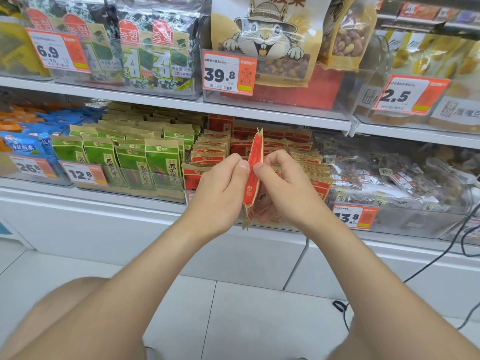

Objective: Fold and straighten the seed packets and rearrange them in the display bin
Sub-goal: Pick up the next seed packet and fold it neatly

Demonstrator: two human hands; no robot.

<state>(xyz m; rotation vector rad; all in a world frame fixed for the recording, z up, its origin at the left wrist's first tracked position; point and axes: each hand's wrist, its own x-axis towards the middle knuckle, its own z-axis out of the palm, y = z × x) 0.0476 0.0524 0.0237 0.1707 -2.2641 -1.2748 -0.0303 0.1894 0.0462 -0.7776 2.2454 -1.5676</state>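
A red and tan seed packet [254, 165] stands edge-on between my hands, in front of the lower shelf. My left hand [220, 188] pinches its left face with thumb and curled fingers. My right hand [283, 185] grips it from the right, thumb on the front and fingers behind its lower part. Behind them a clear display bin [187, 196] holds several rows of matching red seed packets [210, 154], some leaning and uneven.
Green seed packets [135, 157] fill the bin to the left, blue bags [23, 146] further left. A clear bin of mixed snack bags [405, 178] sits to the right. A white shelf edge [259, 113] runs above. Black cables [441, 258] hang at right over the tiled floor.
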